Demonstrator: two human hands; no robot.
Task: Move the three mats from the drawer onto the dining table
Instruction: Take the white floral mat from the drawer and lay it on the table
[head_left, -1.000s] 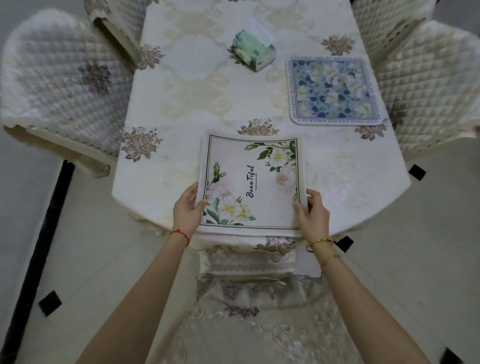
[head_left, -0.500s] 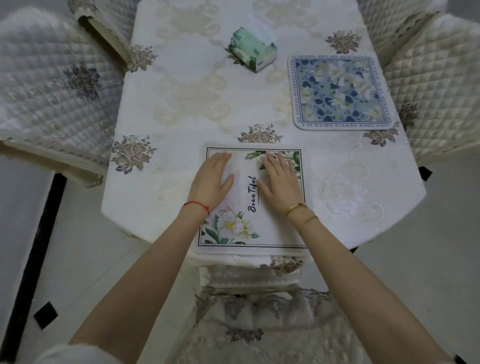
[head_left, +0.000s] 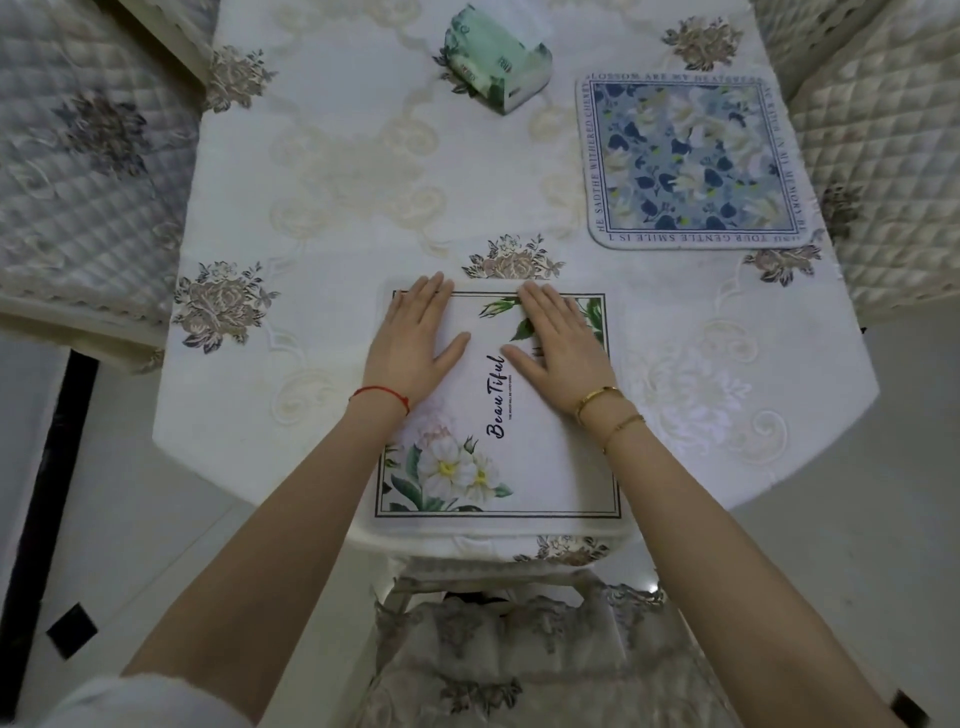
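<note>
Hands slid farther up white mat (head_left: 524, 441), left hand (head_left: 415, 343), right hand (head_left: 563, 345), both flat, spread.

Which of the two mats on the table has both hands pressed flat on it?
The white floral mat at the near table edge, under both hands; the blue floral mat lies untouched, far right.

Both hands, left (head_left: 415, 345) and right (head_left: 563, 345), lie flat, fingers spread, on the white mat (head_left: 540, 457) at the worktop's (head_left: 322, 218) near edge. The blue mat (head_left: 693, 158) lies far right, near a green box (head_left: 491, 70).
</note>
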